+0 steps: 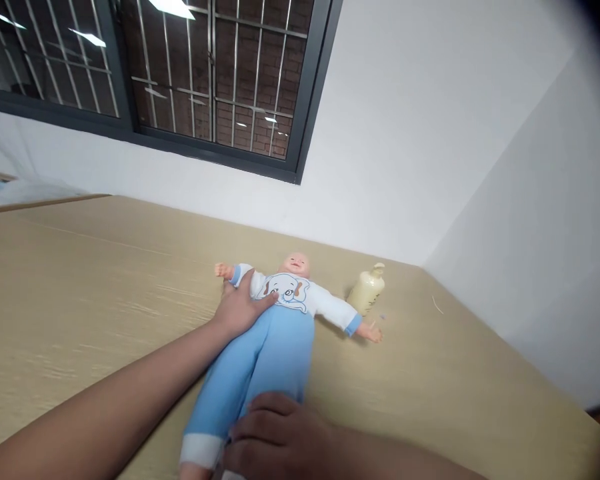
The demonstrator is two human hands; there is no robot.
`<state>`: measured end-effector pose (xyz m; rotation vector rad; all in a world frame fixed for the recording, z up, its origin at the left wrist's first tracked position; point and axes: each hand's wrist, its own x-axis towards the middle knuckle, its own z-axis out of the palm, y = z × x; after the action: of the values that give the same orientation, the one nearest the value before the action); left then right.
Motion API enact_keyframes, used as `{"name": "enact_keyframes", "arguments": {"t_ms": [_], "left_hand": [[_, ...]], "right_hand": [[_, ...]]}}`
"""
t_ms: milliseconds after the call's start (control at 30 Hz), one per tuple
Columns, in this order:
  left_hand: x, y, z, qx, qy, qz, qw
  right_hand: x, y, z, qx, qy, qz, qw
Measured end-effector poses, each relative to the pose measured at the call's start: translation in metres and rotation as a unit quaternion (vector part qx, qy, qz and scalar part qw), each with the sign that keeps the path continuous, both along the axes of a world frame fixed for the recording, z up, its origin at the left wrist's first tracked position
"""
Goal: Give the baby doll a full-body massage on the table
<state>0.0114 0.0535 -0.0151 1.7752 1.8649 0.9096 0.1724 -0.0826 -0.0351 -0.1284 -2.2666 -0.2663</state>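
A baby doll [280, 333] lies on its back on the wooden table, head toward the wall and arms spread. It wears a white top with an elephant face and light blue trousers with white cuffs. My left hand [243, 307] holds the doll's torso at its side below the armpit, its thumb across the belly. Lower down, my right hand [283, 433] is closed round the lower part of one trouser leg, slightly blurred, and hides that foot. Beyond the doll's outstretched arm stands a cream-coloured pump bottle [368, 291].
A white wall [380, 147] rises behind the table [430, 373], with a dark-framed barred window [215, 73] at upper left. Clear plastic sheeting [35, 190] lies by the far left edge. A thin pale strand [437, 305] rests right of the bottle.
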Motion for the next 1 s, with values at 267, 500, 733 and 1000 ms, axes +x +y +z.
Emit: {"name": "enact_keyframes", "arguments": {"t_ms": [267,500,733,1000], "left_hand": [[0.002,0.000,-0.005,0.113,0.052,-0.034,0.992],[0.009,0.002,-0.008,0.297,0.206,-0.171,0.917],[0.010,0.002,-0.006,0.279,0.210,-0.190,0.918],[0.008,0.004,-0.006,0.120,0.024,-0.001,0.992]], "right_hand": [[0.020,-0.006,0.024,-0.025,0.007,-0.054,0.998],[0.036,0.027,0.036,-0.043,0.061,-0.133,0.988],[0.030,0.046,0.026,-0.074,0.085,-0.127,0.986],[0.027,-0.005,0.037,-0.025,0.006,-0.023,0.999]]}}
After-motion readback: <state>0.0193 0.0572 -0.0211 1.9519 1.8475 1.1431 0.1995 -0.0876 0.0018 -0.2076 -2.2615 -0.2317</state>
